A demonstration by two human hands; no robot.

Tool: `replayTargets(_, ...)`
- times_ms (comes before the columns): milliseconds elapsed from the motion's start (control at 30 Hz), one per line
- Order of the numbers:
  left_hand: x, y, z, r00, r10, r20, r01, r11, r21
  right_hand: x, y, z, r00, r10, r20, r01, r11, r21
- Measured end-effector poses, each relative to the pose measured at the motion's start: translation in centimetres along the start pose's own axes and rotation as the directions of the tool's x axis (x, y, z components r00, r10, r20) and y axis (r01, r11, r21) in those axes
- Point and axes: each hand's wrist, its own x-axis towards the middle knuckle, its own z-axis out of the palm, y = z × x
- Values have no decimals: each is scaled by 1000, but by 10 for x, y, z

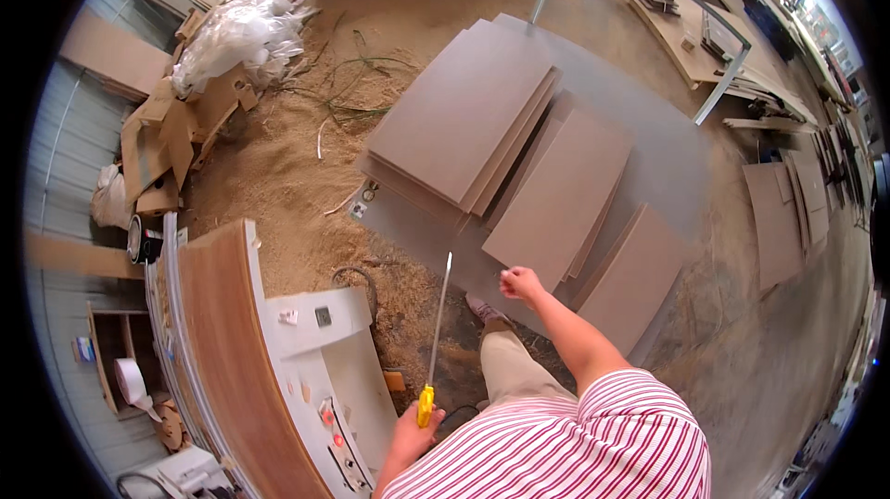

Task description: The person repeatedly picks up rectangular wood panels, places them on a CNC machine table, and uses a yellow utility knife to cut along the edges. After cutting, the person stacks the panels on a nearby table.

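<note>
My left hand (412,438) is closed round the yellow handle of a long screwdriver (438,337). Its thin metal shaft points up and away from me, with the tip short of the boards. My right hand (521,283) is held out with its fingers curled closed; whatever may be inside them is hidden. It is nearest to the middle stack of brown flat boards (567,193). A larger stack of similar boards (464,114) lies behind to the left, and another stack (632,281) is to the right. All lie on a grey sheet (672,165).
White panels (357,369) and a wood-faced board (222,314) stand along my left. Sawdust (269,175) covers the floor behind them, with cardboard (158,142) and plastic wrap (246,40) farther off. A metal frame (723,87) rises beyond the stacks; more boards (777,221) lean at right.
</note>
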Motion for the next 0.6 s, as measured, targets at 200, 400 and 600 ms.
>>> replayTargets(200,55,35,-9,980,-198,-28,176,922,-343,142,-117,82,841,-380,-385,83,794,-602)
replayTargets(400,102,-5,-12,990,-120,-74,96,957,-275,180,-201,133,811,-344,-474,-249,530,-811)
replayTargets(600,122,31,-30,997,-71,0,70,978,-196,201,-183,120,785,-507,-355,-98,465,-880)
